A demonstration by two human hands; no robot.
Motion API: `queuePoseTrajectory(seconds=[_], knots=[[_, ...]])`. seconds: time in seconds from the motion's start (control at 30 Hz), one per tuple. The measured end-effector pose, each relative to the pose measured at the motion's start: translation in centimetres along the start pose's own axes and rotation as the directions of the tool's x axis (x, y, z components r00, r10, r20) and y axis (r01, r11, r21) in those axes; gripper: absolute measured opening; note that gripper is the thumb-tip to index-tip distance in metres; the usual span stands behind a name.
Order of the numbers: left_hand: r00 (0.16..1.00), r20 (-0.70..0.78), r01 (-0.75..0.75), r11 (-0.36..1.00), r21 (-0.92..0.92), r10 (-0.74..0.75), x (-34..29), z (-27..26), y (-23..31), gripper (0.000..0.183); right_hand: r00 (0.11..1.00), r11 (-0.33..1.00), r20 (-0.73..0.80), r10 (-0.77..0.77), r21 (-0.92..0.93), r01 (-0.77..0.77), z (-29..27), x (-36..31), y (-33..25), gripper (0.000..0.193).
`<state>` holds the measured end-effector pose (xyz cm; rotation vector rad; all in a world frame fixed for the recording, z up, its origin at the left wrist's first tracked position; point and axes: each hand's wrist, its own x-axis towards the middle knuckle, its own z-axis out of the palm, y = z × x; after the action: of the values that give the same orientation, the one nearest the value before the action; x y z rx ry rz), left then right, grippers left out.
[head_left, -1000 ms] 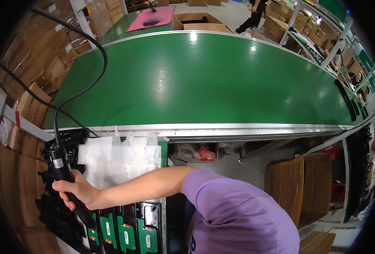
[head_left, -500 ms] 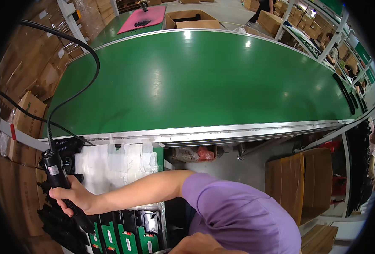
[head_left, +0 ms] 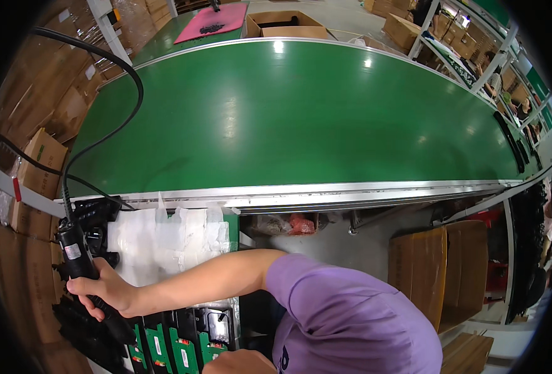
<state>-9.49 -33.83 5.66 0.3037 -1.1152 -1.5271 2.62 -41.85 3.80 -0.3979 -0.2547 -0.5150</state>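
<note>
My right hand (head_left: pixel 111 293) comes across from the right and is closed round a black corded electric screwdriver (head_left: pixel 75 252), its thumb wrapped over the body. The tool's lower end is beside a row of black plastic housings with green circuit boards (head_left: pixel 158 346); its tip cannot be made out. One housing carries a clear rectangular window (head_left: pixel 218 325). At the lower edge, my left hand (head_left: pixel 242 361) shows only in part, near the rightmost boards, and its fingers are hidden. White sheets (head_left: pixel 164 240) lie beyond my right forearm.
A wide green conveyor belt (head_left: pixel 301 118) with a metal edge runs across in front. The tool's black cable (head_left: pixel 140 93) loops over its left side. Black parts (head_left: pixel 89 330) are heaped at the left. An open cardboard box (head_left: pixel 438 274) stands at the right.
The view has shifted slightly. My right hand keeps its hold on the screwdriver, a little further left in view. My left hand has moved left and lower over the boards.
</note>
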Motion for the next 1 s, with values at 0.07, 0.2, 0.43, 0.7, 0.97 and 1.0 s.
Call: queuePoseTrajectory(seconds=[0.07, 0.2, 0.43, 0.7, 0.97, 1.0], knots=[[1.000, -0.003, -0.015, 1.000, -0.012, 0.015, -0.1, 0.0, -0.3, 0.067, 1.000, 1.000, 0.018, 0.001, 0.001, -0.001, -0.2, 0.0, 0.4, 0.028], [0.998, -0.011, -0.055, 0.996, -0.077, 0.054, -0.6, -0.2, -2.1, 0.066, 1.000, 1.000, 0.011, -0.008, -0.009, 0.008, 0.1, -0.1, 0.3, 0.033], [0.993, -0.056, -0.115, 0.980, -0.165, 0.107, -0.3, 0.7, -3.6, 0.067, 1.000, 1.000, 0.020, -0.001, -0.013, 0.001, 0.2, -0.3, 0.7, 0.032], [0.913, -0.197, -0.376, 0.925, -0.062, 0.358, 5.6, 3.4, -2.6, 0.064, 1.000, 1.000, 0.018, 0.011, -0.020, -0.011, 0.1, -0.4, 0.1, 0.027], [0.970, -0.237, 0.070, 0.997, 0.036, -0.060, 1.3, 0.7, 1.6, 0.057, 1.000, 1.000, -0.001, 0.013, 0.012, -0.013, 0.3, -0.3, 0.2, 0.031], [0.890, -0.454, 0.028, 0.988, 0.151, 0.045, -0.1, 0.8, 1.4, 0.051, 1.000, 1.000, -0.003, 0.011, 0.012, -0.011, 0.3, -0.3, 0.3, 0.031]])
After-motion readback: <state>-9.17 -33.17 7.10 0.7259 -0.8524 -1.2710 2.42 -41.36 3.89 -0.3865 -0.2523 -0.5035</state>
